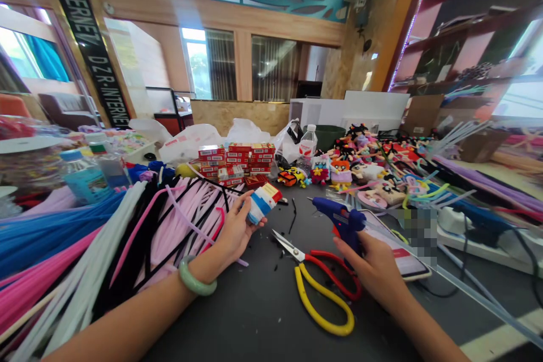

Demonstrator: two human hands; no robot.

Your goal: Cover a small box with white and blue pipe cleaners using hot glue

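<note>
My left hand (pixel 238 232), with a green bangle (pixel 197 277) at its wrist, grips a small red-and-yellow box (pixel 271 194) partly wrapped in white and blue fuzzy strips. In my right hand (pixel 373 263) is a blue hot glue gun (pixel 339 216), held by its handle with the nozzle pointing left. A clear glue stick (pixel 453 280) extends behind it toward the lower right. Scissors (pixel 324 288) with one red and one yellow handle lie partly open on the dark table (pixel 237 317) between my hands. Black scraps (pixel 293 215) are scattered by their blades.
Bundles of pipe cleaners (pixel 178 220) cover the left side. Behind are stacked small red boxes (pixel 250 155) and a clear bottle (pixel 307 142). Fuzzy dolls (pixel 365 147) are heaped back right. A phone (pixel 394 243) and a power strip (pixel 483 243) with cables lie at right.
</note>
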